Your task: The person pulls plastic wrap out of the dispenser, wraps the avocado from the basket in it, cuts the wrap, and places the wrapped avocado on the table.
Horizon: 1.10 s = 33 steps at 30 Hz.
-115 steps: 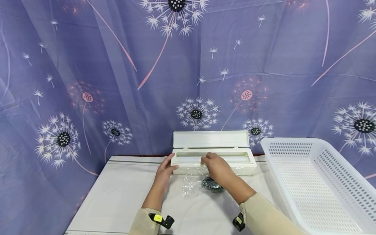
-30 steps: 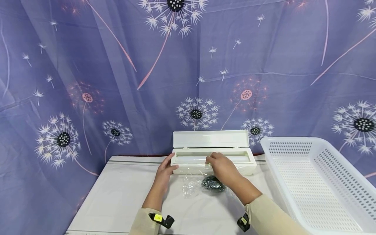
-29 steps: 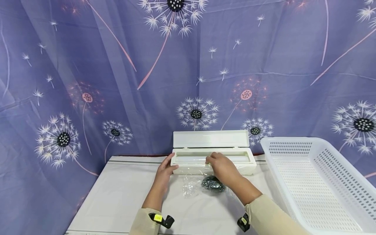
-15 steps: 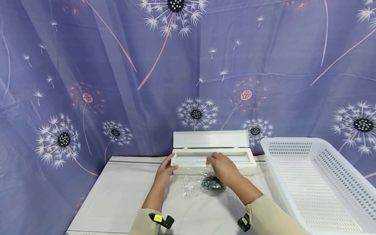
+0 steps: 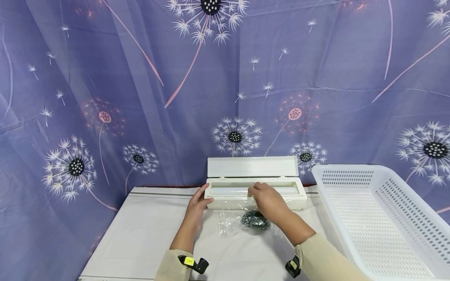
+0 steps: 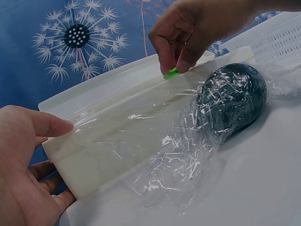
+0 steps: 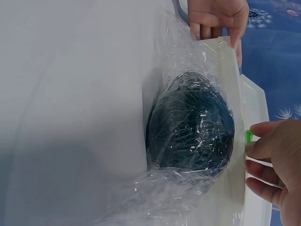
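Observation:
A white cling film dispenser (image 5: 225,203) lies at the table's back edge, its lid (image 5: 253,167) raised and a roll (image 5: 228,191) inside. My left hand (image 5: 195,208) grips its left end, thumb on the front and fingers around the side. With thumb and forefinger, my right hand (image 5: 268,201) pinches a small green slide cutter (image 6: 171,73) on the front rim, right of the middle. Clear cling film (image 6: 164,174) drapes down the dispenser's front onto the table. Bunched in that film, a dark, rounded, smooth object (image 7: 193,127) sits just before the dispenser.
At the right stands a large white perforated plastic basket (image 5: 377,234). A purple curtain (image 5: 183,136) printed with dandelions hangs right behind the table (image 5: 140,234), which has a white cover.
Over the frames my right hand has slid a little to the right along the dispenser's rim with the slide cutter, only slightly in the last second. My left hand stays in place.

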Each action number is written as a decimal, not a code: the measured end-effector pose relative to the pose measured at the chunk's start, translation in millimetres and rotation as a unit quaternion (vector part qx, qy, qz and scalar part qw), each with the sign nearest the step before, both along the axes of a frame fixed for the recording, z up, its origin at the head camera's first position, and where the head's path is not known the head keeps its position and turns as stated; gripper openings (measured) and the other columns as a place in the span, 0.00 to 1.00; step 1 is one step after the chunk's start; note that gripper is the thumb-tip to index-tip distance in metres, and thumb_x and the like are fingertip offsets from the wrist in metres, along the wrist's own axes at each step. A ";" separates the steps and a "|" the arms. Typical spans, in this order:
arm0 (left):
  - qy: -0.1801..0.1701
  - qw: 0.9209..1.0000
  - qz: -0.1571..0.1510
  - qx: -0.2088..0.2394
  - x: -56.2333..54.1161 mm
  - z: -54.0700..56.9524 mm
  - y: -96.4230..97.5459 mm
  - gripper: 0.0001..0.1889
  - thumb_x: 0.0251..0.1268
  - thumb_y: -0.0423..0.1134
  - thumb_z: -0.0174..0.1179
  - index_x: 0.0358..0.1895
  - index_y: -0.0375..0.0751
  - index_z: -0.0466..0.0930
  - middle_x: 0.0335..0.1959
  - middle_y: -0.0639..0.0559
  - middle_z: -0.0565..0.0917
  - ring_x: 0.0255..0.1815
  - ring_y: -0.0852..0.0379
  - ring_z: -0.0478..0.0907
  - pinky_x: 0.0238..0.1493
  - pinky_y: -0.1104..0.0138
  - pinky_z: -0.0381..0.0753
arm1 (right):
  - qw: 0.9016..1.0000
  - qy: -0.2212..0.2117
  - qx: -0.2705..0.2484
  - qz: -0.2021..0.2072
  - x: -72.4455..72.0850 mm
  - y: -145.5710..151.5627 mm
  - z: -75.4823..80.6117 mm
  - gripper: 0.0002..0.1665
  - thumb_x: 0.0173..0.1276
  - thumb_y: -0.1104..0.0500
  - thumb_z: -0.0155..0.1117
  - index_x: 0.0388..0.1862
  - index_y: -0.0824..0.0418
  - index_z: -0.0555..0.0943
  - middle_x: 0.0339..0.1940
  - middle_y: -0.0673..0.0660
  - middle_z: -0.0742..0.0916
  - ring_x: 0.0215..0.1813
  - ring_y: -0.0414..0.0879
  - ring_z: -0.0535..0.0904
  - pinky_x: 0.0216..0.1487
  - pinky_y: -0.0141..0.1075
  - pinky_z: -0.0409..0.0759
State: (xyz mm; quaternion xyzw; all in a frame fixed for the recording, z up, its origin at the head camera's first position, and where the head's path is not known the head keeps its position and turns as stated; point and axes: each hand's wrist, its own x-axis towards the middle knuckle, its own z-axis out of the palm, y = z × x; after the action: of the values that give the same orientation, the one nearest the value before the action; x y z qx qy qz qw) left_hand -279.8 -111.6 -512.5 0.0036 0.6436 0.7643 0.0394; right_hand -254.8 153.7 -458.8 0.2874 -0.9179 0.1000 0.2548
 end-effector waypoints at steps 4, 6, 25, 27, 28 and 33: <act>-0.001 1.000 0.002 0.000 0.1 0.0 0.2 0.33 0.67 0.28 0.59 0.76 0.44 0.66 0.79 0.42 0.63 0.79 0.47 0.60 0.68 0.63 0.70 | 1.000 -0.001 0.000 0.000 0.0 0.3 -0.1 0.20 0.54 0.78 0.62 0.36 0.55 0.83 0.35 0.51 0.84 0.37 0.48 0.81 0.37 0.40 0.82; -0.001 1.000 0.004 -0.003 0.5 0.3 0.4 0.33 0.67 0.28 0.59 0.76 0.44 0.66 0.79 0.42 0.63 0.79 0.47 0.61 0.66 0.65 0.70 | 1.000 0.000 0.000 -0.001 -0.2 0.7 -0.6 0.20 0.54 0.78 0.62 0.36 0.55 0.83 0.35 0.51 0.84 0.37 0.48 0.80 0.37 0.40 0.81; -0.001 1.000 0.004 -0.011 -0.1 -0.5 1.3 0.33 0.67 0.28 0.58 0.76 0.45 0.66 0.79 0.42 0.64 0.78 0.48 0.62 0.65 0.67 0.71 | 1.000 0.004 -0.002 0.005 0.9 3.4 0.3 0.22 0.50 0.80 0.61 0.36 0.56 0.83 0.35 0.52 0.84 0.36 0.49 0.79 0.37 0.40 0.80; -0.002 1.000 0.004 -0.012 -0.1 -0.3 1.2 0.33 0.68 0.29 0.58 0.76 0.45 0.66 0.79 0.42 0.63 0.78 0.47 0.62 0.67 0.64 0.70 | 1.000 0.003 -0.001 0.004 0.9 3.7 0.1 0.23 0.50 0.80 0.61 0.36 0.56 0.83 0.35 0.52 0.84 0.36 0.48 0.79 0.37 0.40 0.80; -0.004 1.000 0.005 -0.011 -0.1 -0.2 1.1 0.33 0.68 0.28 0.58 0.76 0.45 0.66 0.79 0.43 0.63 0.78 0.47 0.62 0.68 0.63 0.70 | 1.000 0.002 0.000 0.003 0.9 3.8 0.0 0.23 0.50 0.80 0.61 0.36 0.56 0.83 0.35 0.52 0.84 0.36 0.48 0.79 0.37 0.40 0.80; -0.003 1.000 0.005 -0.009 0.3 -0.3 0.8 0.33 0.67 0.29 0.59 0.76 0.46 0.66 0.79 0.43 0.63 0.79 0.48 0.61 0.71 0.59 0.67 | 1.000 -0.001 -0.001 0.002 0.8 4.5 -0.9 0.21 0.53 0.79 0.61 0.36 0.55 0.82 0.36 0.52 0.84 0.37 0.49 0.79 0.37 0.40 0.81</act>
State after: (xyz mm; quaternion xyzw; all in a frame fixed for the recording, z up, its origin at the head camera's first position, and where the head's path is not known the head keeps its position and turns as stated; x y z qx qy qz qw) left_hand -279.5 -110.8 -512.8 -0.0029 0.6506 0.7585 0.0375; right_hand -254.0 158.1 -459.7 0.2892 -0.9173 0.1020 0.2542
